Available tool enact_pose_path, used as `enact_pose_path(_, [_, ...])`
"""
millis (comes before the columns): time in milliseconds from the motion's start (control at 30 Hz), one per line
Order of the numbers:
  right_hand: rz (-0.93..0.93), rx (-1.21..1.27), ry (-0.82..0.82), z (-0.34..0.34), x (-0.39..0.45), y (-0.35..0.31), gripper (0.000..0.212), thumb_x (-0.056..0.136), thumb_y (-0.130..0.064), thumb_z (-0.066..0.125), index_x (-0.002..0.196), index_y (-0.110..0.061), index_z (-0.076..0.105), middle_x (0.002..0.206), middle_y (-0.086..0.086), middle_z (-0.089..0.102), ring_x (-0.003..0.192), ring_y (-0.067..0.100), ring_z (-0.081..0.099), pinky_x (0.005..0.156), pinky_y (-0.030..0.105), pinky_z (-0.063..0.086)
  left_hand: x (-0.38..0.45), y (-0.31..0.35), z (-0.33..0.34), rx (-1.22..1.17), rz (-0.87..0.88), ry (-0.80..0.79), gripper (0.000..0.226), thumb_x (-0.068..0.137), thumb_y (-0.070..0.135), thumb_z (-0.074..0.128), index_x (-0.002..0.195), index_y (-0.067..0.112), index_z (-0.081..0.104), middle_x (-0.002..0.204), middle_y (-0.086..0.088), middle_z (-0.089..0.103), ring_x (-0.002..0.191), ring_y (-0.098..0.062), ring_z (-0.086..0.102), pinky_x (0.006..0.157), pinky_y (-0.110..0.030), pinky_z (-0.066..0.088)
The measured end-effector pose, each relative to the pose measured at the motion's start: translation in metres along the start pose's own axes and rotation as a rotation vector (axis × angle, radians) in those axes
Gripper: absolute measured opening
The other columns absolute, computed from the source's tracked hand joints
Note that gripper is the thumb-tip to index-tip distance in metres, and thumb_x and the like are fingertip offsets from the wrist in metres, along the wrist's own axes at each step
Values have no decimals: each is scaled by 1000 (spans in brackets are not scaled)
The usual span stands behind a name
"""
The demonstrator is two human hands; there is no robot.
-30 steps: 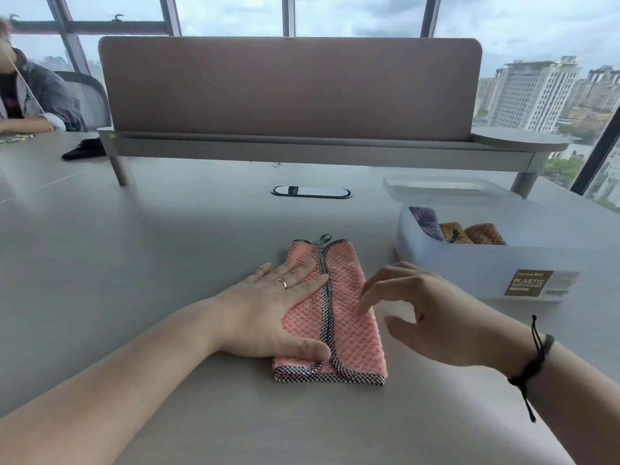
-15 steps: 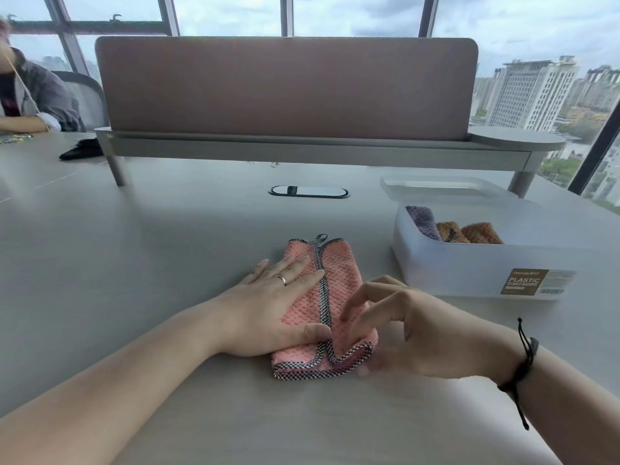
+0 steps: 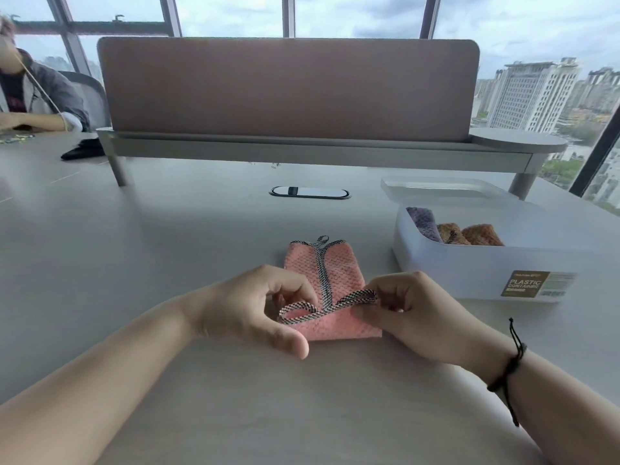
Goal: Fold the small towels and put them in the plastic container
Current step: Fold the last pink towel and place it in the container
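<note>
On the big grey bench, the plastic container at the right of the frame has three folded towels in it. To fold well, the left hand and right hand, each pinching a near corner, should carry the edge up evenly. The pink towel lies in the middle, bumpy with checked trim.

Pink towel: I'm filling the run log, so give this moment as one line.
stage: folding | pink towel: near edge lifted, on table | left hand: pinching edge | right hand: pinching edge | plastic container: open, three towels inside
</note>
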State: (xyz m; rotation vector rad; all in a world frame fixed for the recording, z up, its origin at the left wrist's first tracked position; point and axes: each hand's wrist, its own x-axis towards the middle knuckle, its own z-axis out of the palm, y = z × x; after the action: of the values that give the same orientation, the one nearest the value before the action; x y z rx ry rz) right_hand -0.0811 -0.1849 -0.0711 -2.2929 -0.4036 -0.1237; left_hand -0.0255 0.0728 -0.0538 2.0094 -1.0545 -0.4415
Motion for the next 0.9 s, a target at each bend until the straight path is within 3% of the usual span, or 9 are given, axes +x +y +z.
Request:
enact_pose_path(100, [44,54,34,1,0,-1,8,87,-30,72,79,-27,72,51,-5,40,50,7,29,49,25,25,2,-6,2,78,-79,74,51,61,54,85,104,35,66,99,-10,69,93,-35,62,87,-50,49])
enact_pose_path(200, [55,54,64,3,1,-2,5,87,-28,72,84,-25,73,46,-5,42,45,5,28,45,20,23,6,-11,3,57,-104,177,25,77,42,81,95,28,70,81,0,75,71,-12,60,74,-35,50])
enact_pose_path(267, [60,42,81,4,1,-2,5,87,-29,72,84,-24,73,46,-5,45,43,4,31,44,20,25,8,-14,2,55,-107,203,6,89,29,73,91,23,73,74,1,74,65,-7,57,69,-29,48])
enact_pose_path(467, [23,-109,179,10,2,0,7,86,-37,71,80,-34,69,54,-12,52,47,4,40,45,15,32,13,-13,9,170,-90,280,13,97,22,63,92,19,75,61,20,61,57,1,49,60,-15,40])
enact_pose_path(567, [25,-153,220,12,4,0,7,85,-41,70,80,-40,66,54,-12,55,50,5,46,47,14,36,14,-15,10,202,-94,329,13,97,24,62,98,19,75,56,18,59,47,-2,51,51,-21,47])
enact_pose_path(667, [67,-242,206,13,5,1,14,85,-47,67,95,-37,65,61,-9,60,58,3,55,53,15,42,14,-17,11,226,-83,378,7,92,26,70,93,23,76,61,15,65,45,-2,52,49,-17,45])
enact_pose_path(767, [94,-395,165,15,4,-1,31,87,-56,59,113,-39,55,70,-13,60,73,8,60,66,32,51,14,-20,10,379,-54,426,13,82,36,79,92,30,74,56,11,55,51,-4,47,52,-13,35])
enact_pose_path(900, [55,-449,165,15,1,-6,32,88,-58,55,113,-40,48,70,-16,52,78,14,60,65,34,50,13,-20,6,526,39,514,30,72,58,76,89,34,72,66,13,50,58,-1,48,55,-21,37])
